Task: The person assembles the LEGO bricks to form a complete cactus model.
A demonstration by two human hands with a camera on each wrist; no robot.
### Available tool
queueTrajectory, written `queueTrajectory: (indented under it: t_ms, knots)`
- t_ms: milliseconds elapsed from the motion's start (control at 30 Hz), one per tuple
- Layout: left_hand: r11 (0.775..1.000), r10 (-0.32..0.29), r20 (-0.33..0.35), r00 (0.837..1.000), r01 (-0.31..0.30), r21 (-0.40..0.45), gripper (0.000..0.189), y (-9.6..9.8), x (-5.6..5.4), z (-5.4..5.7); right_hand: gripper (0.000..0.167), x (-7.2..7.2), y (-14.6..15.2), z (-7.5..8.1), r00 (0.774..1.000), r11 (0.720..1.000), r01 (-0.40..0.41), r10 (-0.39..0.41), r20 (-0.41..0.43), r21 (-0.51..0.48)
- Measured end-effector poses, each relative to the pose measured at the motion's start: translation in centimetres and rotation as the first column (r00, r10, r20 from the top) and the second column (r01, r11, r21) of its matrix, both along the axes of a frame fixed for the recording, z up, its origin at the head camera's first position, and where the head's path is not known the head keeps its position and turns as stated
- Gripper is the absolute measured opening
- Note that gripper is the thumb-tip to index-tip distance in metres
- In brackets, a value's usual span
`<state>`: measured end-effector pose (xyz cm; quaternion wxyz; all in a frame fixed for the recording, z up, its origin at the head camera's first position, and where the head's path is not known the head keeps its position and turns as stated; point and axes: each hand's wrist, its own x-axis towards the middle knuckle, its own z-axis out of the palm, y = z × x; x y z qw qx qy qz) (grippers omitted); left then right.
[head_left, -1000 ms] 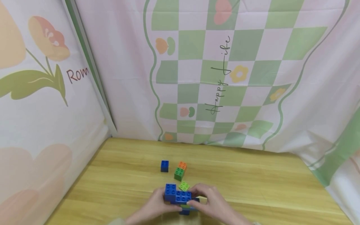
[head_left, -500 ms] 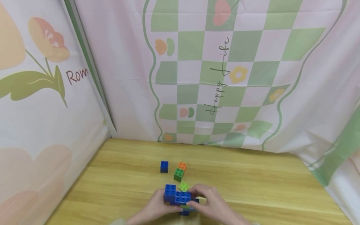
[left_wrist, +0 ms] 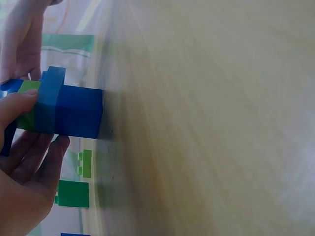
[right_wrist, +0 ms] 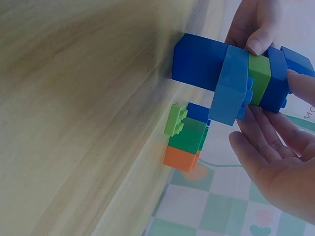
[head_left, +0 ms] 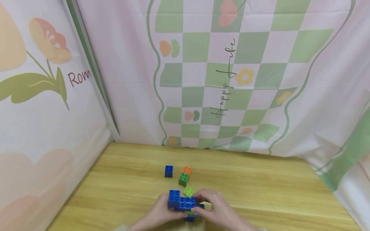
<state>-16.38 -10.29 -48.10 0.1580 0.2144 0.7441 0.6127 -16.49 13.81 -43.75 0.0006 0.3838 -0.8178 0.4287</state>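
The tabletop (head_left: 274, 186) and checked curtain (head_left: 219, 73) are viewed from the head, forward and down, farthest off. By each wrist camera the block stack (right_wrist: 229, 83) is seen close, low and sideways — tabletop rightward in left view, leftward in right. Block stack and dark green block (right_wrist: 189, 135) are shared by both.

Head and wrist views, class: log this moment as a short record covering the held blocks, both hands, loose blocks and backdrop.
Held: stacked blocks, blue with one lime layer
Left hand: grips the stacked blocks, thumb on the lime layer
Right hand: grips them from the opposite side
Loose on table: blue block, orange block, green block, lime block
Backdrop: checked cloth reading Happy Life
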Motion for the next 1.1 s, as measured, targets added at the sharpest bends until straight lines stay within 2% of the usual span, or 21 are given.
queueTrajectory:
  t_ms: [233, 367, 567, 700, 867, 1100]
  knots:
    - [1.000, 0.017, -0.005, 1.000, -0.017, -0.017, 0.047, -0.1, 0.0, 0.1, 0.026, 0.0, 0.0, 0.2, 1.000, 1.000, 0.000, -0.001, 0.031, 0.022]
    - [1.000, 0.018, -0.046, 0.999, -0.019, -0.013, 0.046, -0.1, 0.1, -0.1, 0.027, 0.1, 0.1, 0.4, 1.000, 0.999, 0.007, -0.008, 0.018, 0.031]
    - [1.000, 0.028, -0.082, 0.996, -0.029, -0.009, 0.045, -0.3, 0.2, -0.1, 0.028, 0.1, 0.3, 0.8, 0.998, 0.997, 0.066, -0.066, 0.008, 0.040]
    - [1.000, 0.027, -0.080, 0.996, -0.028, -0.007, 0.046, -0.4, 0.2, 0.0, 0.022, -0.2, 0.3, 0.9, 0.993, 0.995, 0.094, -0.092, -0.076, 0.024]
    - [0.998, 0.046, -0.043, 0.998, -0.048, -0.041, 0.048, -0.7, 0.2, 0.0, 0.019, -0.9, 0.3, 0.8, 0.978, 0.994, 0.106, -0.105, -0.180, -0.008]
    - [0.996, 0.060, -0.014, 0.998, -0.061, -0.064, 0.047, -0.9, 0.2, 0.1, 0.020, -1.8, 0.4, 0.5, 0.978, 0.995, 0.101, -0.101, -0.185, -0.009]
